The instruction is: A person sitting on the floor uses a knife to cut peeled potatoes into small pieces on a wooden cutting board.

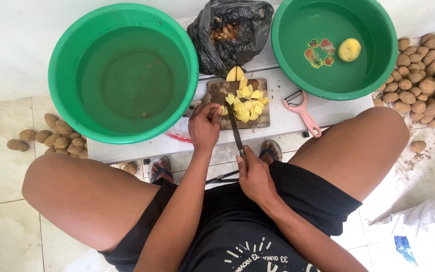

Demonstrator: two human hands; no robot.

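I sit over a low white table (288, 118). My right hand (254, 174) grips the handle of a knife (235, 130) whose blade lies across a small wooden cutting board (217, 93). Yellow peeled potato pieces (246, 103) are heaped on the board. My left hand (205, 124) rests at the board's near left edge, fingertips pinching a potato piece next to the blade.
A large green basin of water (66, 80) stands at left; a second green basin (373, 60) at right holds a peeled potato (349, 49). A black bag of peelings (230, 32) sits behind the board. A pink peeler (305, 115) lies at right. Unpeeled potatoes (429, 75) lie on the floor.
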